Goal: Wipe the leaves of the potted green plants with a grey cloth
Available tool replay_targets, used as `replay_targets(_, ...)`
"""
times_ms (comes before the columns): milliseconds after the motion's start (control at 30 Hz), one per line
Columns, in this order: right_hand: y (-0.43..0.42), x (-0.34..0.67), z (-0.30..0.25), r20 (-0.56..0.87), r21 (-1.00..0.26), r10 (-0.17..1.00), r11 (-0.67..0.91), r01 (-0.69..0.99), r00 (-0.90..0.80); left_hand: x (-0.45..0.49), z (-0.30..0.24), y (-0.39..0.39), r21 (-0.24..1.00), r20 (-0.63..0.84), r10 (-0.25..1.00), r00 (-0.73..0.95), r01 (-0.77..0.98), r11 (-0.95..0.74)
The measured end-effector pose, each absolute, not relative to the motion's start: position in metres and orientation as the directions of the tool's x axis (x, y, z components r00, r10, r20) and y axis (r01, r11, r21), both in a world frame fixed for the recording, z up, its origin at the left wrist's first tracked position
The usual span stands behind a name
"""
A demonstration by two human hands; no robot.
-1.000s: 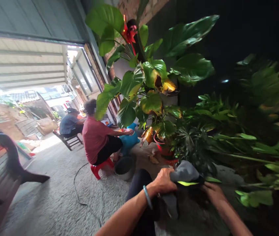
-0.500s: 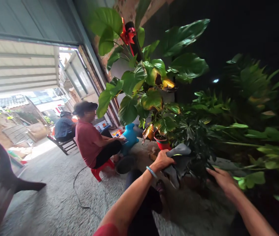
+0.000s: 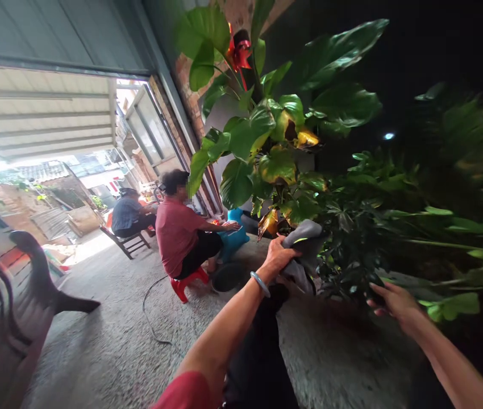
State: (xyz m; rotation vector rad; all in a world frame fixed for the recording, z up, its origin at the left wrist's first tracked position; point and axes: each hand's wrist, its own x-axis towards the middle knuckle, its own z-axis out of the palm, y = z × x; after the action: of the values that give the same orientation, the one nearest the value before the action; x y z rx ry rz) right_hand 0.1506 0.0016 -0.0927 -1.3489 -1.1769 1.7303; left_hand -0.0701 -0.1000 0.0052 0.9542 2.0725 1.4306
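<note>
My left hand (image 3: 279, 255), with a pale bangle on the wrist, is closed on a grey cloth (image 3: 305, 241) pressed over the leaves of a dark green bushy plant (image 3: 348, 233). My right hand (image 3: 390, 300) reaches into the same foliage lower right, fingers curled under a leaf; whether it grips it is unclear. Behind stands a tall potted plant (image 3: 275, 125) with large green and yellowing leaves and a red bow (image 3: 238, 52) at its top.
A person in a red shirt (image 3: 179, 233) sits on a low red stool (image 3: 188, 281) beside a blue object (image 3: 235, 236) and a dark basin (image 3: 228, 277). Another person (image 3: 128, 213) sits farther back. A cable (image 3: 152, 318) lies on the gravelly floor. A dark bench (image 3: 20, 295) stands at left.
My left hand has risen with the cloth, from low beside the plant up onto its upper leaves. My right hand has moved apart to the right. The view has swung slightly.
</note>
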Motion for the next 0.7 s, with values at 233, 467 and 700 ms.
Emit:
replay_targets(233, 0.001, 0.150, -0.095, -0.385, -0.918, 0.875, -0.397, 0.020, -0.294, -0.036, -0.004, -0.072, 0.876, 0.083, 0.793, -0.604, 0.423, 0.231)
replay_targets(467, 0.005, 0.145, -0.104, -0.447, -0.893, 0.832, -0.439, 0.102, -0.328, -0.007, -0.032, -0.087, 0.711, -0.029, 0.943, -0.331, 0.656, 0.253)
replay_targets(700, 0.003, 0.141, -0.106, -0.354, -0.928, 0.857, -0.371, 0.027, -0.374, -0.039, 0.011, -0.066, 0.733, 0.098, 0.854, -0.511, 0.617, 0.285)
